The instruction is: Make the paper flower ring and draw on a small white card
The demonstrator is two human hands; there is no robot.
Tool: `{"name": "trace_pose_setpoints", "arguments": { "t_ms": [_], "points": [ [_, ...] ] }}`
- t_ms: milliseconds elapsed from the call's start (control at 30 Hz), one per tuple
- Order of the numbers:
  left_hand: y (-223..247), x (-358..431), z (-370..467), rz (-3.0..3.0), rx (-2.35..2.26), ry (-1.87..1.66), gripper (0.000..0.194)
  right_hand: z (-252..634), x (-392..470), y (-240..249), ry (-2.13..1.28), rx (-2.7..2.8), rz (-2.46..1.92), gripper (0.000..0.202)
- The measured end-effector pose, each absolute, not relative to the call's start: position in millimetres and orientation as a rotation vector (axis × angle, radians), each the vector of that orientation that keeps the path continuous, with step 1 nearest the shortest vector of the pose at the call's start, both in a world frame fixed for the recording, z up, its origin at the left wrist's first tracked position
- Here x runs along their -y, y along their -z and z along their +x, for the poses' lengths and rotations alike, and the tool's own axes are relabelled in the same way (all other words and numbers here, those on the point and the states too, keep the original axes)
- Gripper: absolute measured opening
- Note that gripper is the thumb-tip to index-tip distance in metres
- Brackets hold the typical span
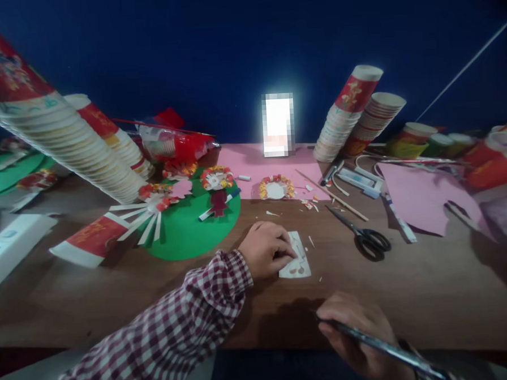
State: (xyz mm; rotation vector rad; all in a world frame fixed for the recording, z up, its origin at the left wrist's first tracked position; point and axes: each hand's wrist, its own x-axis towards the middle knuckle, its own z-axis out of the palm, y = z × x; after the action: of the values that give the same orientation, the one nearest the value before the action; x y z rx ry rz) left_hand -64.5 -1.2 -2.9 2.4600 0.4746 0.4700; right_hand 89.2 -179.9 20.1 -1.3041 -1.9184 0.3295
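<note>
My left hand (268, 250) rests on a small white piece of paper (300, 268) on the brown table, its curled fingers pressing the left part down. Cut-out holes and lines show on the paper's uncovered side. Closer to the table's front edge, my right hand (358, 331) grips a slim, dark, pen-like tool (383, 345). The tool's tip points left, apart from the paper; whether it is a pen or a craft knife I cannot tell. Thin white scraps (311, 242) lie beside the paper.
Black-handled scissors (373, 241) lie to the right, near pink paper (424, 195). Stacked paper cups (103, 158) lean at left, others (347, 114) at right. A green paper disc (175, 248) carries paper crafts and a marker. A bright, pixelated screen (278, 123) stands behind.
</note>
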Motion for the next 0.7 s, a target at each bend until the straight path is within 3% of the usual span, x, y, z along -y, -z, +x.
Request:
{"name": "trace_pose_setpoints", "arguments": {
  "t_ms": [433,700],
  "points": [
    [-2.3,0.4,-64.7,2.449,-0.488,-0.384,0.012,83.2,164.4,-20.5,-0.214,1.774,-1.639,0.020],
    [-1.2,0.3,-64.5,2.457,-0.496,-0.390,0.012,89.2,145.3,-15.1,-0.338,1.569,-1.784,0.006]
  ]
}}
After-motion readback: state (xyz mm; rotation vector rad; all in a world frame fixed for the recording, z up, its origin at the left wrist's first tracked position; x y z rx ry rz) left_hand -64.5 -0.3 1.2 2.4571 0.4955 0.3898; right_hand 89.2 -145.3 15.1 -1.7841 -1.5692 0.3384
